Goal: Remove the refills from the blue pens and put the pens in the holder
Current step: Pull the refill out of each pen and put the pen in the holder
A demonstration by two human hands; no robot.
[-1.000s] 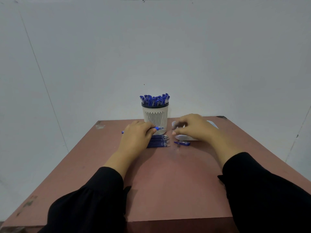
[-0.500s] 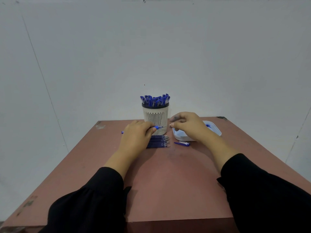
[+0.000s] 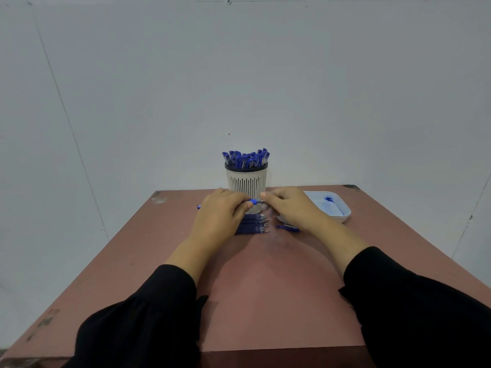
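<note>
A reddish-brown bench with scuffed patches stands against a plain pale wall. Near its far edge the slotted holder stands upright, full of blue pens. In front of it the left hand grips a blue pen; the right hand pinches its tip. Refills lie below; a white tray sits toward the far right corner

A reddish-brown table stands against a plain pale grey wall. The tabletop shows scuffed, worn patches at its far left corner and along its near left edge. On the right of the far end sits a shallow white tray with rounded corners, its inner floor stained blue. Black sleeves cover both forearms.
</note>
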